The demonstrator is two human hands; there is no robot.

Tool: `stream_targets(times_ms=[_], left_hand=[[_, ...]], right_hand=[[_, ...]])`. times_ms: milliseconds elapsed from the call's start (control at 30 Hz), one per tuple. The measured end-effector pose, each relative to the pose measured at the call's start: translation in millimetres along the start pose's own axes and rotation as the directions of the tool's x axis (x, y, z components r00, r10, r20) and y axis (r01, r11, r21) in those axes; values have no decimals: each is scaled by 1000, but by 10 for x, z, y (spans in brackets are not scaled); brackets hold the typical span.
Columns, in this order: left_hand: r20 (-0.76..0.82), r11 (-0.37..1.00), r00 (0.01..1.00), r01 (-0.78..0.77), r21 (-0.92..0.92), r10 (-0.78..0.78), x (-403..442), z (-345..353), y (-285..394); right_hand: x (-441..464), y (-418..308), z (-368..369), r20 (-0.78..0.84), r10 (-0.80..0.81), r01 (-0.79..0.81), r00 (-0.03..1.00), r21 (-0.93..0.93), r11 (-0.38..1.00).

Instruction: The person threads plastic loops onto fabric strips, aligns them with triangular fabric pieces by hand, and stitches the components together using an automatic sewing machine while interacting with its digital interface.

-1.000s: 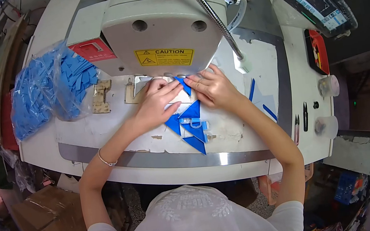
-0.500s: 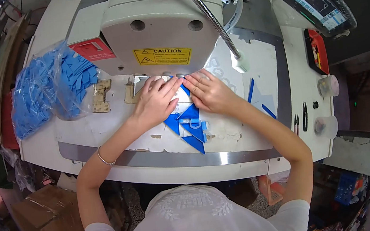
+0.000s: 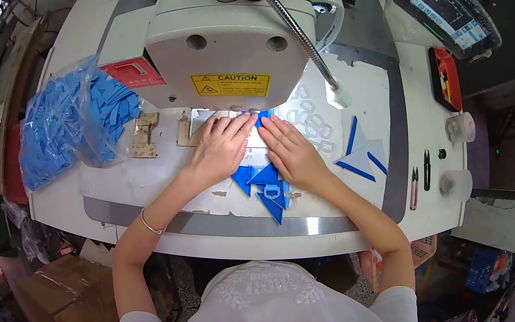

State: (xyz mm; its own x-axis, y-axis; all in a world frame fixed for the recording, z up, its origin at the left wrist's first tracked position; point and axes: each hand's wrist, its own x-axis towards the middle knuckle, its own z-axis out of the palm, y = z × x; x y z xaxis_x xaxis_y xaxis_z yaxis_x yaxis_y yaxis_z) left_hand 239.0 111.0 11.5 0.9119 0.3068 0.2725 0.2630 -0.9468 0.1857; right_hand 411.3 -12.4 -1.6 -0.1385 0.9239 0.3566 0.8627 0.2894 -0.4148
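Observation:
Under the head of a white machine [image 3: 221,53] lies a blue fabric piece [image 3: 260,118] on a pale metal plate [image 3: 255,154]. My left hand [image 3: 219,147] rests flat at the plate's left side, fingertips touching the blue piece. On the right, my right hand [image 3: 292,149] lies flat with its fingers stretched toward the same piece. Several blue triangles [image 3: 272,204] overlap just in front of the plate, with a light blue strap and clear ring [image 3: 272,191] among them. The machine head hides the far end of the blue piece.
A clear bag of blue strips [image 3: 72,122] sits at left, beside a beige block [image 3: 144,136]. Blue-edged pieces [image 3: 358,159] lie at right. Farther right are snips [image 3: 413,189], a red tray [image 3: 445,78], small tubs [image 3: 456,186] and a screen [image 3: 445,5].
My right hand has moved down and turned more upright. A blue-edged piece now shows on the right of the table. The triangles in front have shifted slightly, and the view has shifted a little.

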Motion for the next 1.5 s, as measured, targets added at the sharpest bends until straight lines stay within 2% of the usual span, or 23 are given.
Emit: stream_targets(times_ms=[167, 367, 800, 867, 1133, 1200, 1233, 1333, 1367, 1467, 1500], left_hand=[[-47, 999, 999, 6, -48, -9, 34, -52, -14], [-85, 999, 996, -24, -23, 22, 25, -45, -15], [-62, 999, 998, -18, -37, 15, 35, -29, -15], [-15, 999, 1000, 13, -32, -13, 21, -98, -36], [-28, 999, 999, 46, 8, -46, -7, -161, -124], [-54, 999, 998, 43, 14, -42, -2, -167, -183], [-16, 997, 996, 83, -6, -83, 12, -175, -186], [-52, 1000, 999, -1, -8, 1, -3, -164, -180], [-24, 999, 999, 21, -44, -22, -22, -161, -160], [-1, 998, 999, 51, 29, -51, -56, -163, -101], [-29, 998, 998, 61, -20, -61, -50, -155, -108]], right_hand=[[18, 13, 3, -9, -5, 5, 1000, -3, 1000], [34, 23, 0, -14, -13, 13, 1000, -8, 1000], [58, 8, 10, -22, -23, 22, 1000, -25, 999], [93, -7, 35, -39, -23, 22, 999, -14, 1000], [219, -73, 211, -195, -7, 1, 981, -33, 999], [278, -31, 228, -200, -36, 20, 979, -82, 996], [286, -15, 245, -203, -45, 26, 978, -95, 995], [241, -16, 232, -227, -72, 42, 971, -132, 990], [228, -31, 234, -230, -73, 43, 970, -136, 990], [226, -51, 223, -238, -80, 44, 968, -153, 987], [243, -37, 232, -240, -83, 45, 967, -161, 986]])
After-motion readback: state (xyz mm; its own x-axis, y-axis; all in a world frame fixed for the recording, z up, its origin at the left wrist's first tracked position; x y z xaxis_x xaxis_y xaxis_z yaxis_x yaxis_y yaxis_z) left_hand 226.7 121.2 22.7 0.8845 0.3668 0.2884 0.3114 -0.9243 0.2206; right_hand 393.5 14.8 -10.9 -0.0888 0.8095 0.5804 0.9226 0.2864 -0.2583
